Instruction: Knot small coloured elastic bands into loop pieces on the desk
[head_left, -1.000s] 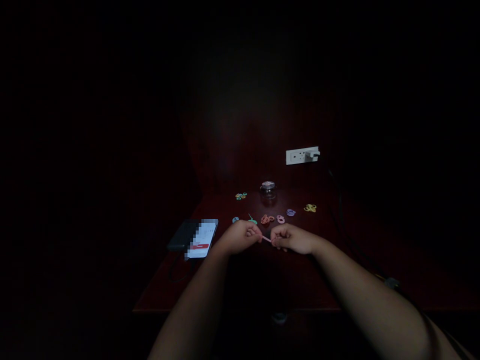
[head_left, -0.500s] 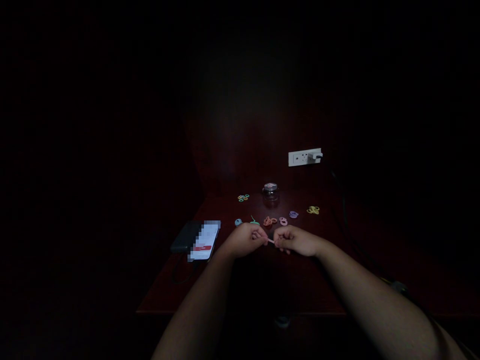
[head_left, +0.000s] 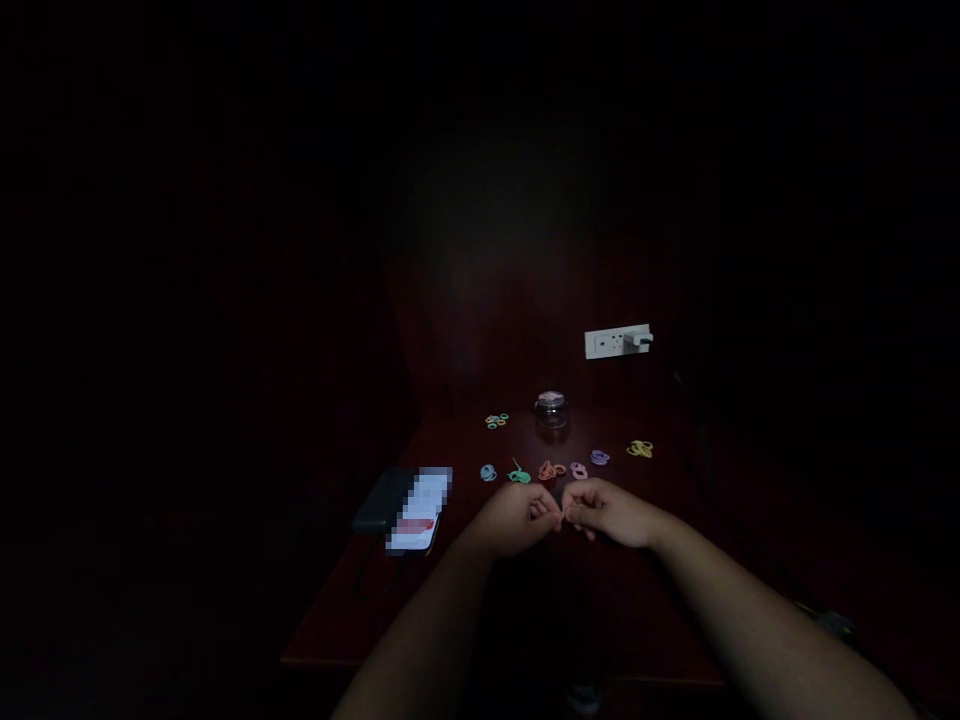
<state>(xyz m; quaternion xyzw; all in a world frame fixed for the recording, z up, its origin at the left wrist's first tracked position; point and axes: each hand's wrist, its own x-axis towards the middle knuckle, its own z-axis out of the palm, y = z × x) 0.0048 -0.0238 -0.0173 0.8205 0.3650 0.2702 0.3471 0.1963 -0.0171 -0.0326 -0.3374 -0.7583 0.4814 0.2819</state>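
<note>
Closely paired above the table, the left hand and right hand pinch a barely visible pink band between them; orange elastic bands lie at their twelve o'clock, a lidded jar beyond.

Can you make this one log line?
left hand, right hand: fingertips close together | grip: unclear | beyond: coloured bands, clear jar
</note>
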